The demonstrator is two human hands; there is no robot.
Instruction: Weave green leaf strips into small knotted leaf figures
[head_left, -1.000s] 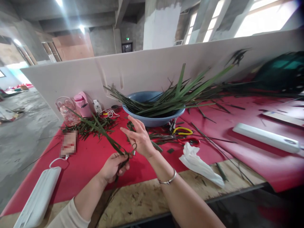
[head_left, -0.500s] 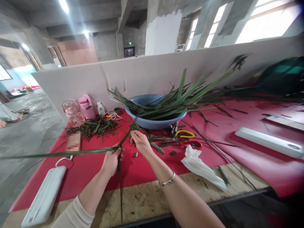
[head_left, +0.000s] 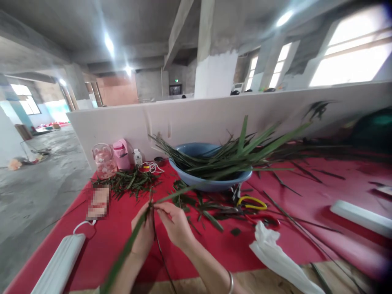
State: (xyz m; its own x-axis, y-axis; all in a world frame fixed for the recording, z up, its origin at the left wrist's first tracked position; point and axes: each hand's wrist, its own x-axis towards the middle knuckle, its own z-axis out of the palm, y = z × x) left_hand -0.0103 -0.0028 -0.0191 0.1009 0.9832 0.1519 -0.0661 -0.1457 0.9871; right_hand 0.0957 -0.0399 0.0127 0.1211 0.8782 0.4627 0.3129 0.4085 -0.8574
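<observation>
both hands pinch one long green leaf strip [head_left: 128,245] together, left hand [head_left: 143,237] beside right hand [head_left: 176,224], folding barely begun, with a blue plastic basin [head_left: 211,183] of uncut leaves just beyond.

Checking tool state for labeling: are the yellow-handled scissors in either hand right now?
No. The yellow-handled scissors lie on the red mat by the blue basin, while both hands pinch a green leaf strip.

Red-covered table [head_left: 122,241]: basin [head_left: 211,183] at twelve o'clock, scissors [head_left: 252,202] at two, tissue [head_left: 275,257] at four, leaf scraps [head_left: 128,179] at ten.
</observation>
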